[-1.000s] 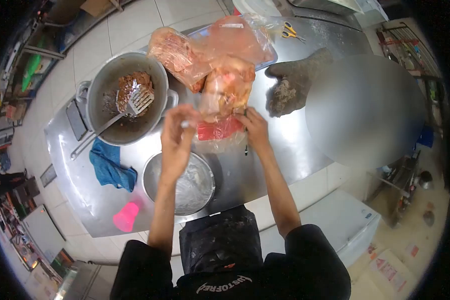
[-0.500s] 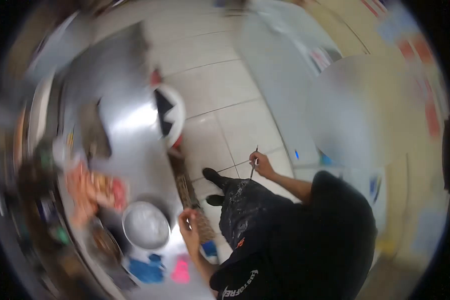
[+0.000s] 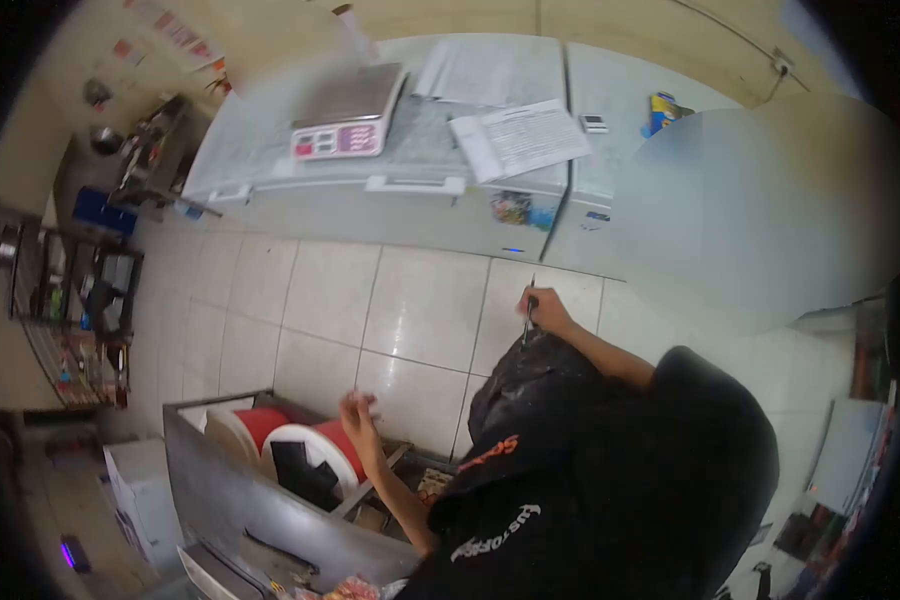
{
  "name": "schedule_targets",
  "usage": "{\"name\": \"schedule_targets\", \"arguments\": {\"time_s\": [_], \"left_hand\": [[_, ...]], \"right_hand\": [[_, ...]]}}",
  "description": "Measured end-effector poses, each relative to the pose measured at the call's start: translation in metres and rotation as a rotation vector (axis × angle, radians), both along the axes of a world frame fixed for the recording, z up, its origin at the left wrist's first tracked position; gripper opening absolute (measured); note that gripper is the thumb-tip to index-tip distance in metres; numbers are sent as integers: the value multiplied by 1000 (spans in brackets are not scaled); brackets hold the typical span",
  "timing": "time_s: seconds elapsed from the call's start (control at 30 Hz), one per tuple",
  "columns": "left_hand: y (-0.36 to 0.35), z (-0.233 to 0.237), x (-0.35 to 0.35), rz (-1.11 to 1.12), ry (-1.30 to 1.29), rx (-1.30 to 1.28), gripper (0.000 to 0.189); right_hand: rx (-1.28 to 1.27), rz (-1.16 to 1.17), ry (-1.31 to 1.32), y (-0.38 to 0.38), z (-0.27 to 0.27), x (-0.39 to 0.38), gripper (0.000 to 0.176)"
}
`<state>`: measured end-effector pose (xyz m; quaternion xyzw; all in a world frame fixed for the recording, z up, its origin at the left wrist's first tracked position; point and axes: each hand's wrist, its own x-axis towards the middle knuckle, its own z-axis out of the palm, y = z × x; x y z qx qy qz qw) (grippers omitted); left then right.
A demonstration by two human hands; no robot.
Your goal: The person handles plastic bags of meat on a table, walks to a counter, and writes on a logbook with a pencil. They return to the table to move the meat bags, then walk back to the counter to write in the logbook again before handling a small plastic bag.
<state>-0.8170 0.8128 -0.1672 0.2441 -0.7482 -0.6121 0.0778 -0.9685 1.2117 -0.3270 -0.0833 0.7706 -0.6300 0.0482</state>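
Pen (image 3: 531, 304) between narrowed right fingers (image 3: 542, 298), well apart from half-curled left fingers (image 3: 354, 405).

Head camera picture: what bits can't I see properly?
In the head view:
Printed white paper sheets: words too small.
White chest freezer at right: partly hidden by a large blurred oval.
Bare left hand: fingertips blurred.
Slim dark pen-like tool: partly covered by the right hand.
Reddish plastic-wrapped thing: cut off by the bottom edge.

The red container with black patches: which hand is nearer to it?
Left. The left hand is just above the red container in the picture; the right hand is farther, up and right.
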Motion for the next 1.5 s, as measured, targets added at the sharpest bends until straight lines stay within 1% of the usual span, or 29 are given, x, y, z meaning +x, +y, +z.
{"name": "schedule_targets", "arguments": {"time_s": [0.03,0.07,0.1,0.17,0.23,0.27,0.3,0.37,0.43,0.47,0.53,0.63,0.7,0.73,0.8,0.83,0.87,0.9,0.93,0.97,1.0,1.03,1.07,1.13,1.17,1.23,1.37,1.43,1.5], "left_hand": [[20,1,-53,-56,-16,25,29],[46,3,-108,-169,-46,-19,29],[72,2,-157,-283,-76,-68,29],[112,-25,-243,-518,-26,-227,29],[162,-4,-303,-622,-72,-235,29],[182,2,-324,-696,-97,-244,29],[195,-1,-345,-697,-113,-219,29],[208,-12,-383,-759,-102,-122,30],[212,-23,-417,-778,-135,-110,32],[213,-29,-437,-784,-136,-101,32],[211,-54,-477,-780,-140,-85,33],[210,-95,-538,-736,-36,-102,29],[213,-123,-573,-654,0,-180,31],[214,-131,-589,-615,38,-214,32],[214,-147,-613,-549,114,-220,33],[206,-183,-619,-533,176,-148,33],[166,-283,-622,-458,-63,304,36],[136,-373,-624,-539,31,53,37],[153,-338,-641,-439,265,-732,46],[169,-334,-645,-338,408,-762,43],[192,-322,-658,-301,479,-766,42],[225,-307,-665,-361,571,-680,42],[251,-294,-665,-422,608,-637,42],[309,-273,-654,-490,622,-596,41],[335,-265,-646,-523,621,-591,40],[379,-254,-626,-576,605,-595,39],[450,-239,-576,-720,591,-576,37],[481,-232,-547,-823,588,-543,36],[503,-226,-518,-918,593,-511,35]], "right_hand": [[-42,-122,69,28,-2,-17,19],[-7,-245,88,54,-7,-39,21],[5,-264,74,79,-5,-58,21],[207,-471,150,118,8,-104,24],[306,-513,125,141,6,-137,29],[376,-504,239,147,5,-160,31],[445,-486,364,153,6,-188,33],[495,-450,301,151,10,-233,36],[541,-418,230,138,5,-270,38],[569,-416,272,132,-2,-290,38],[620,-393,292,117,-16,-324,39],[609,-331,154,97,-26,-353,41],[459,-438,72,83,-19,-352,39],[461,-463,-39,81,-13,-352,35],[289,-504,121,80,-23,-341,28],[219,-388,-418,82,-28,-325,22],[377,-276,133,94,-69,-310,26],[811,-329,-409,88,-45,-319,32],[588,-630,-108,105,-30,-310,34],[510,-768,-38,128,-16,-302,35],[587,-907,-79,161,-4,-290,38],[619,-1014,-122,183,2,-281,41],[637,-1097,-83,198,-1,-270,41],[916,-1182,-263,232,-9,-244,48],[916,-1214,-243,235,-9,-236,48],[986,-964,-220,239,-12,-223,51],[954,-983,-190,240,-12,-216,53],[843,-971,-196,243,-15,-210,54],[890,-972,-122,246,-27,-205,56]]}}
